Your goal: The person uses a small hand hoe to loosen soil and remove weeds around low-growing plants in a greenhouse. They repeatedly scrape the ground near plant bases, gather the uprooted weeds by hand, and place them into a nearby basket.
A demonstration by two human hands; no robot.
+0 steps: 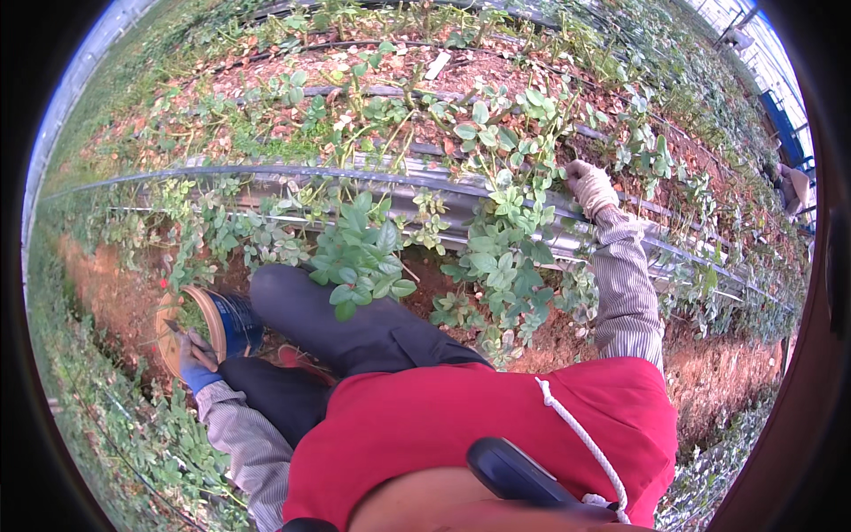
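Note:
My left hand [197, 359], in a grey and blue work glove, is closed on a small hand tool with a pointed metal blade [173, 325] and what looks like a wooden handle. It is at the rim of a blue bucket [238, 324] with a peach-coloured lip, which lies tilted beside my knees with green plant matter inside. Across the bed's edge reaches my right hand [590, 187], in a pale glove. Its fingers are curled down among leafy rose-like plants [498, 256]; whether they grip a stem is hidden.
A metal rail [425, 178] edges the raised bed, with foliage hanging over it. Black irrigation tubing [346, 44] and a white tag [437, 65] are among dry leaves. More plants [166, 452] line the path behind me. Another person [792, 187] is at the far right.

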